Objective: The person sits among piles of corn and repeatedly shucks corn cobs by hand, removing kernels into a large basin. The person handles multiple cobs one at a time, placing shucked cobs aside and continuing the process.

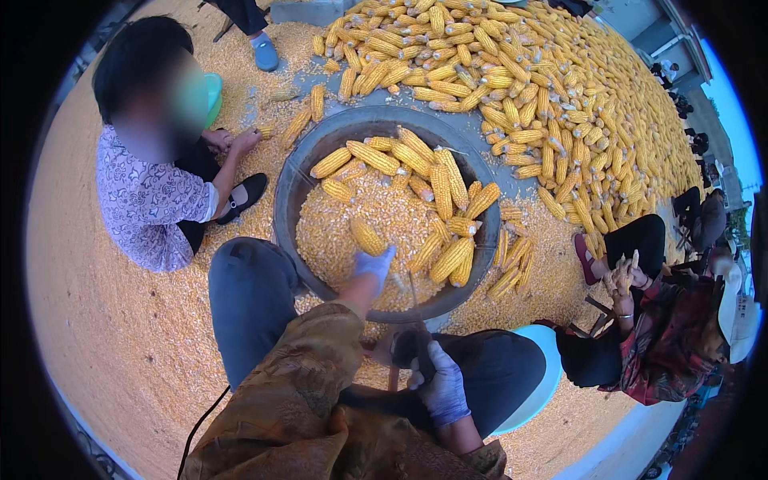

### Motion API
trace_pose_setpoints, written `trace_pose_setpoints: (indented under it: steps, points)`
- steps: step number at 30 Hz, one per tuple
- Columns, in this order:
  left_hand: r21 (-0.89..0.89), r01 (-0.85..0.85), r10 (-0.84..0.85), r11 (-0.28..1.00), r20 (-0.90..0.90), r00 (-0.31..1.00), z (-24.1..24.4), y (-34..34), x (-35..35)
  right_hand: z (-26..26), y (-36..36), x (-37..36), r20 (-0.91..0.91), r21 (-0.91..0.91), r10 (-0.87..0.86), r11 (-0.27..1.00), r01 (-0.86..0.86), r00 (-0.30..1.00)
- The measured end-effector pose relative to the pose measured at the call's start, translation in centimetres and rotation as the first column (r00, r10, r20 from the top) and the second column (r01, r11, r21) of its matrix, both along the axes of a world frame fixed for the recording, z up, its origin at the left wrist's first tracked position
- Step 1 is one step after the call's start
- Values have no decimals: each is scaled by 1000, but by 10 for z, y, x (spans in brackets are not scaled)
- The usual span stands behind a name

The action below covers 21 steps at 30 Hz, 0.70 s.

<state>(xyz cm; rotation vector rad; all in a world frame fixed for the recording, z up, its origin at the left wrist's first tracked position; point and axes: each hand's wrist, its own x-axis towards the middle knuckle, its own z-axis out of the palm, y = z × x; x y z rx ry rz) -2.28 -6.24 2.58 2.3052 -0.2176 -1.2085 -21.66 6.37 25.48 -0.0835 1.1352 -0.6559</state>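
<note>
My left hand (377, 265), in a pale glove, grips the lower end of an ear of corn (367, 236) above the loose kernels (336, 231) in a large round metal tub (287, 198). The ear's upper end points away from me, its yellow kernels still on. Lower down, my gloved right hand (445, 387) is closed around the dark handle of a thin-shafted tool (425, 360). Its narrow shaft rises towards the tub's near rim; blur hides the exact kind of tip. Several whole ears (441, 192) lie along the tub's far and right sides.
A big heap of ears (576, 120) spreads behind and right of the tub. Loose kernels (144, 336) cover the ground. One person (153, 192) sits at left, another (666, 336) at right holding a cob. A pale turquoise basin (537, 384) stands by my right knee.
</note>
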Motion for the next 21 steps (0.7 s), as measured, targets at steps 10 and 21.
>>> trace_pose_setpoints:
  steps: [10,21]
  points:
    - [-75,-213,174,974,-352,920,22,32,9,20,-7,17,-8,-137,74,988,-75,997]
    - [375,-506,477,777,-875,83,89,94,-15,36,24,-9,-487,-426,249,769,-477,837]
